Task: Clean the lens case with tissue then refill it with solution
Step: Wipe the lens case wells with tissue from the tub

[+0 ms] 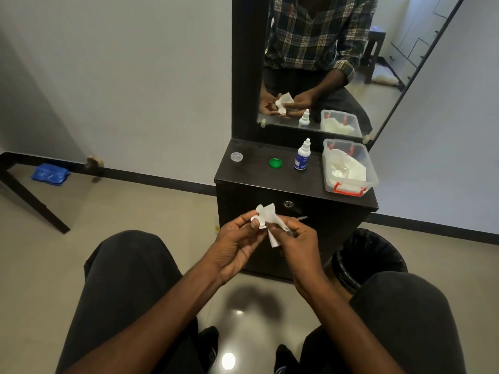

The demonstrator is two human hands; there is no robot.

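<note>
My left hand [237, 244] pinches the white lens case [257, 222] between thumb and fingers, in front of the dark cabinet. My right hand [294, 238] grips a crumpled white tissue [270, 214] and holds it against the case. The solution bottle [302, 155], white with a blue label, stands upright on the cabinet top [256, 174]. A green cap [275, 163] and a clear cap [236, 156] lie on the top to the bottle's left.
A clear plastic box [348, 168] with red latches holds tissues at the cabinet's right end. A mirror [324, 63] rises behind it. A black bin [370, 257] stands on the floor at the right. A blue packet [50, 174] lies far left.
</note>
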